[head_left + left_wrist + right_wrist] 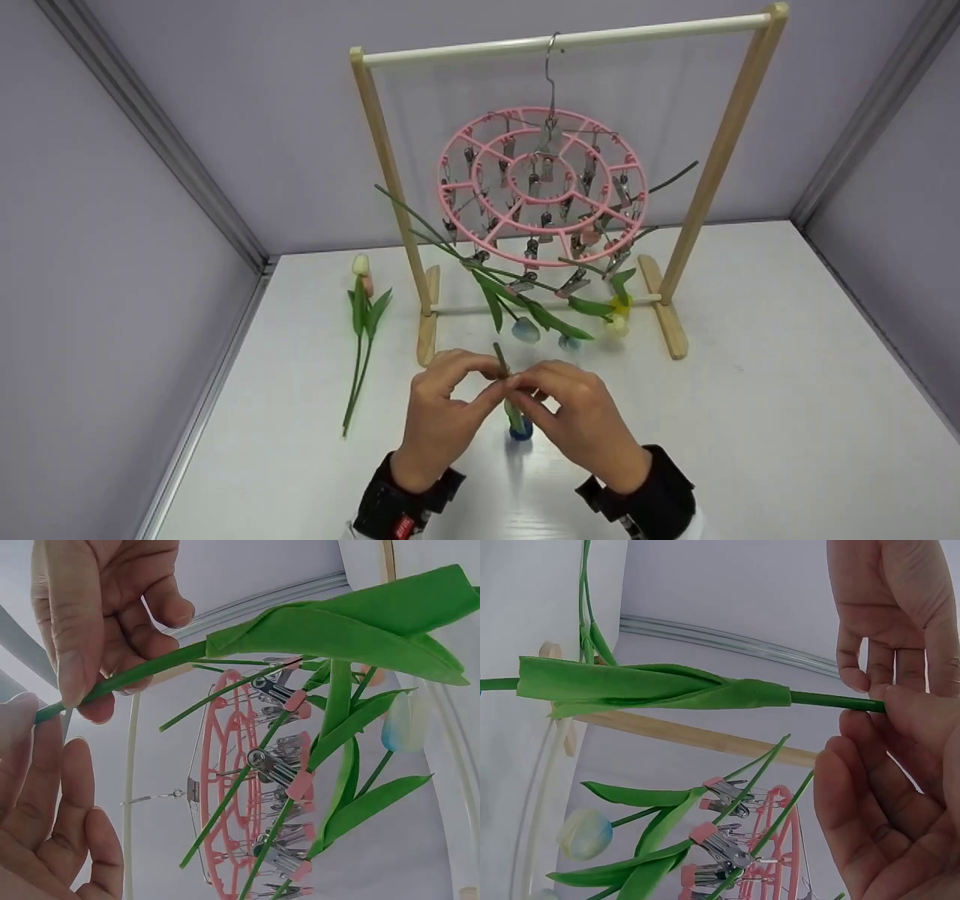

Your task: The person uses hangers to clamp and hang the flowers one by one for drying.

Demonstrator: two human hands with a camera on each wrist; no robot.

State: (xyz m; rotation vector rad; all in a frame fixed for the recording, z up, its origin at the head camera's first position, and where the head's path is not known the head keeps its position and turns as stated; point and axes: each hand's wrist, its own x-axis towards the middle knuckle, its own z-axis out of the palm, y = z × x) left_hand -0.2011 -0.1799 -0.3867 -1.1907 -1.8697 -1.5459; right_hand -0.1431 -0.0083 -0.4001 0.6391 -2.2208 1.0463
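Head view: my left hand point(439, 416) and right hand point(581, 420) meet just above the white table point(750, 420), both pinching the thin green stem of an artificial blue tulip point(519, 426), bloom hanging down below my fingers. Straight beyond my grip a round pink plastic clip hanger point(541, 187) hangs from a wooden rack point(720, 150); its metal clips hold several green-leaved tulips point(525, 328). Left of my left hand, a pale tulip point(361, 315) lies flat on the table.
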